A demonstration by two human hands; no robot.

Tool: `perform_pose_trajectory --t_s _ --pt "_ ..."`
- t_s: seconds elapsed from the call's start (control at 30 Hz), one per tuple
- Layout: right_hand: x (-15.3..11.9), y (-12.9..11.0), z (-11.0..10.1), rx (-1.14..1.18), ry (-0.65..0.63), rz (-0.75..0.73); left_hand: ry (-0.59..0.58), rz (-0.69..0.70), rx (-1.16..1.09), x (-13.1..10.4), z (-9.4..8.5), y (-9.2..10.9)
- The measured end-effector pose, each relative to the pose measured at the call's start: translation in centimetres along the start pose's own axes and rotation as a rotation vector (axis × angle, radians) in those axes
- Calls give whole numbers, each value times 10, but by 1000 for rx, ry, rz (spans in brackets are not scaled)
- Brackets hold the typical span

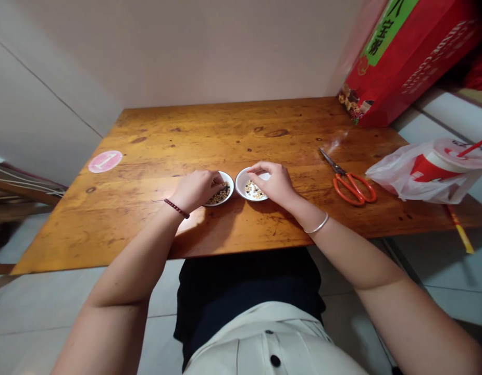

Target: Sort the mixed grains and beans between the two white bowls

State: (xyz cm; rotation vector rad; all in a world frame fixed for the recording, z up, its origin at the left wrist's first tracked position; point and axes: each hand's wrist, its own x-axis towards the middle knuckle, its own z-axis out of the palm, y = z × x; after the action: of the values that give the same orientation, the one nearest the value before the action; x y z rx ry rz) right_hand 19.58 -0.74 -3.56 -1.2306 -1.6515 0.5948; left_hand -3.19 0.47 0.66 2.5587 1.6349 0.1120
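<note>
sticker [105, 162]: "1" | red box [416, 62]: "CONGEE", apparently "LONGAN" | green panel [390, 28]: "宝粥"

A wooden table [209, 138] holds two bowls [231, 184] [241, 180], scissors [341, 172], a sticker [105, 161] and a bagged cup [438, 165].

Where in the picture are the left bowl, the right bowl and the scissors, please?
Left bowl [230, 183], head view: its right inner wall.
Right bowl [241, 181], head view: its left inner wall.
Scissors [344, 175], head view: where the blades meet the orange handles.

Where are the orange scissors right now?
In the head view, the orange-handled scissors lie on the wooden table, to the right of the right hand and just left of the bagged cup.
</note>
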Motion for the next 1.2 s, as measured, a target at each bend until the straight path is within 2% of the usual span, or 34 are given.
perform_pose_trajectory --t_s 0.5,0.67,0.83,0.93,1.07,1.2 --pt "8 7 -3 208 5 72 -4 -56 -6 -1 -4 5" --pt "6 6 -1 235 -29 59 35 -47 -54 0 -6 4" --pt "5 6 0 314 -15 128 104 -26 -96 1 -7 1" --pt "4 4 0 315 -22 127 148 41 -236 3 -5 0" --pt "0 -1 2 346 -121 74 172 185 -513 5 -1 5" --pt "-5 -5 3 332 -183 30 209 234 -627 5 3 12"
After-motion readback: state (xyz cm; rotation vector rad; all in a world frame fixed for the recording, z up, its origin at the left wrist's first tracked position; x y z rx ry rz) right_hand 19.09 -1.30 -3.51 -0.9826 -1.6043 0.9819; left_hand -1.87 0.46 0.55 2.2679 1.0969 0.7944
